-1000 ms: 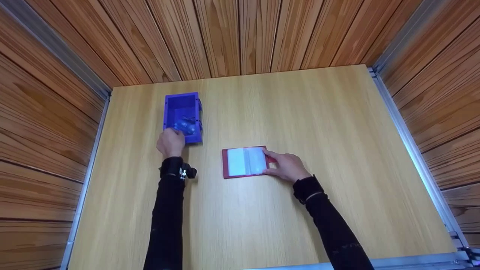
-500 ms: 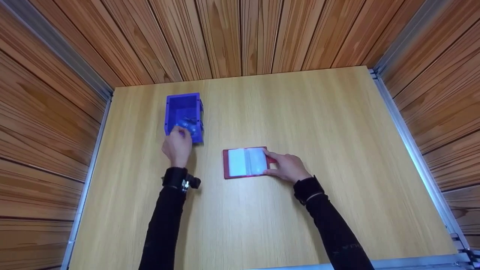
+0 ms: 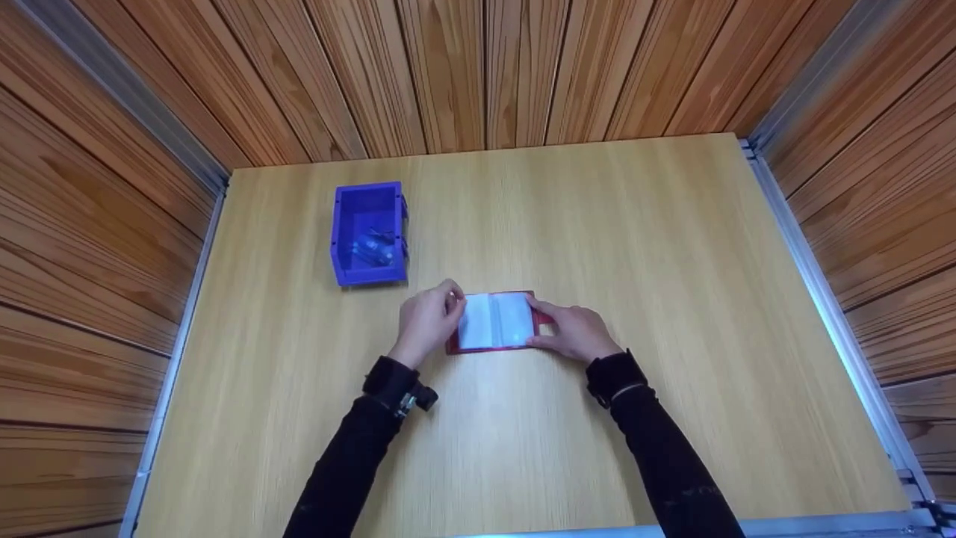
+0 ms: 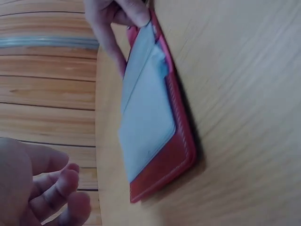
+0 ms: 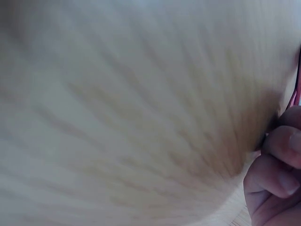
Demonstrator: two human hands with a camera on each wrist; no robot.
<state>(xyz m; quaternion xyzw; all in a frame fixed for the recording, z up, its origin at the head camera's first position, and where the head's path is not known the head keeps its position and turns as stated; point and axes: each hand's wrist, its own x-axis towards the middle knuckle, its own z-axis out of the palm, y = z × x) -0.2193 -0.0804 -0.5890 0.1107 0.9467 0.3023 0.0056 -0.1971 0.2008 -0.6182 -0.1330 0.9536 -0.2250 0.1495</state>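
An opened red card holder [image 3: 452,345] with clear, whitish plastic sleeves [image 3: 494,321] lies on the table in front of me. My right hand [image 3: 575,331] grips its right end, thumb at the near edge and a finger at the far edge. At the left end is my left hand [image 3: 429,321], overlapping the far left corner in the head view. From the left wrist, loosely bent left-hand fingers [image 4: 66,188] show beside the holder, apart from it and with nothing between them. The right wrist view catches only curled fingers [image 5: 277,165] and a sliver of red.
A blue-purple bin [image 3: 337,239] stands at the back left of the wooden table [image 3: 635,246], with crumpled clear plastic items [image 3: 373,248] inside. Wooden plank walls [image 3: 448,75] rise around the table, and a metal rail [image 3: 836,314] runs along its right side.
My left hand has left the bin's near edge and moved right and toward me, to the card holder's left end. My right hand keeps its grip, and the holder has stayed in place.
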